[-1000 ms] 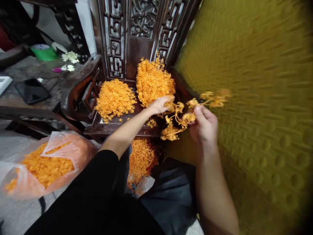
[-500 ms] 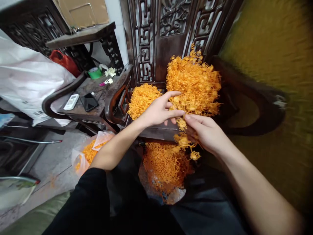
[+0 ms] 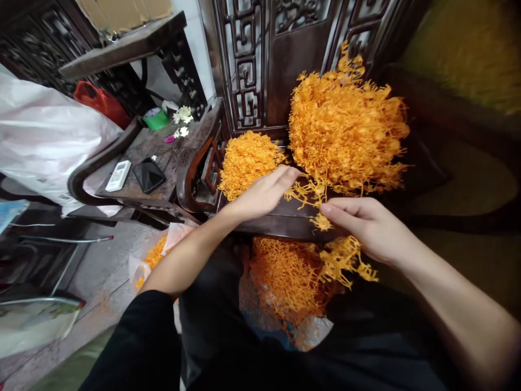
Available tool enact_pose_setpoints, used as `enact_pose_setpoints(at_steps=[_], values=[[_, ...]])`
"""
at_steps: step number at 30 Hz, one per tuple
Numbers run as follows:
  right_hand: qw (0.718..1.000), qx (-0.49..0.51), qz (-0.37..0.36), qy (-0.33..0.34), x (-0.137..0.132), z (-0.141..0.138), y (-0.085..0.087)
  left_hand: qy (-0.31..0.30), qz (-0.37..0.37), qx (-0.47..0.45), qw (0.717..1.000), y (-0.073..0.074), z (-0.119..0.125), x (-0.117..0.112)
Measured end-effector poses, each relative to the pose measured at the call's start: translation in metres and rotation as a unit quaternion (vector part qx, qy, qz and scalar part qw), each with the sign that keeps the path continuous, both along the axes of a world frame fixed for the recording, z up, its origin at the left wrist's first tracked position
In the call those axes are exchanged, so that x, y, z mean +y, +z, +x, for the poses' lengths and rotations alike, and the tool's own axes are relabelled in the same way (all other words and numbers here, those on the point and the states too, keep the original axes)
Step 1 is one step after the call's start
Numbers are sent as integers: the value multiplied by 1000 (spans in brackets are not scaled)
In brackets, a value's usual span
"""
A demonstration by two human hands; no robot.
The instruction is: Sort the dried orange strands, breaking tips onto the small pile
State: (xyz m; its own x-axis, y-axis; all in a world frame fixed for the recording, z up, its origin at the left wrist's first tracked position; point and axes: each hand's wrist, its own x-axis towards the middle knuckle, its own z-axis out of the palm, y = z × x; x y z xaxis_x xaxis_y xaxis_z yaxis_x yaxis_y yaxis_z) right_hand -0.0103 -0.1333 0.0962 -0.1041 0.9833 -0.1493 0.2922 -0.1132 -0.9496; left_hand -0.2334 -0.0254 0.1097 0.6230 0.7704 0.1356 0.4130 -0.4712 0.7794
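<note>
My right hand is closed in a pinch on a strand of orange artificial flowers, which dangles below the fingers. Small orange blossoms also spread from its fingertips toward the left. My left hand reaches over the dark wooden seat, palm down, its fingers stretched out close together beside those blossoms; its thumb is hidden. Behind the hands stands a large heap of orange artificial flowers. A smaller orange heap lies just beyond my left hand. Below the seat edge, between my legs, an open plastic bag holds tangled orange strands.
On the wooden side table at left lie a black phone, a white remote, green tape and small white flowers. A big white sack stands farther left. Another bag with orange pieces sits on the floor.
My right hand has moved right and slightly down with the strand, away from my left hand. The left hand's spread fingers have come closer together. The camera view has shifted a little.
</note>
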Motion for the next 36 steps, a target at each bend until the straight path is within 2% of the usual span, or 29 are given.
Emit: enact_pose_setpoints(at_steps=[2,5,8,12,15,18,20,22,24,26,31,33,34,36], values=[[1000,-14,-7,23,3,-6,-2,-63,9,12,998,-1,10,-4],[998,-32,-17,53,5,-8,-4,-137,21,35,990,-6,11,2],[997,-40,-20,60,4,-7,-6,-143,15,39,989,-12,8,9],[998,-46,-9,48,5,-12,-6,-69,15,14,997,-14,13,11],[998,-51,7,40,2,-15,-3,-42,1,-13,999,-11,16,17],[999,-37,1,38,-5,-10,0,71,-35,-82,993,-9,4,36],[999,-16,-23,29,-12,-3,1,169,-78,-143,972,-9,-10,48],[998,0,-47,35,-17,3,1,199,-130,-182,954,-11,-21,52],[996,0,-55,69,-18,4,0,140,-175,-173,959,-13,-22,44],[994,-9,-50,99,-17,2,-1,50,-183,-139,972,-11,-13,28],[992,-24,-36,117,-15,-3,-2,-120,-52,-34,991,5,19,-18],[992,-28,-33,122,-17,-3,-3,-142,-10,16,990,6,27,-26],[991,-31,-33,125,-18,-3,-3,-132,5,31,991,4,28,-25],[988,-39,-36,145,-23,-4,-4,-64,31,26,997,-2,27,-10]])
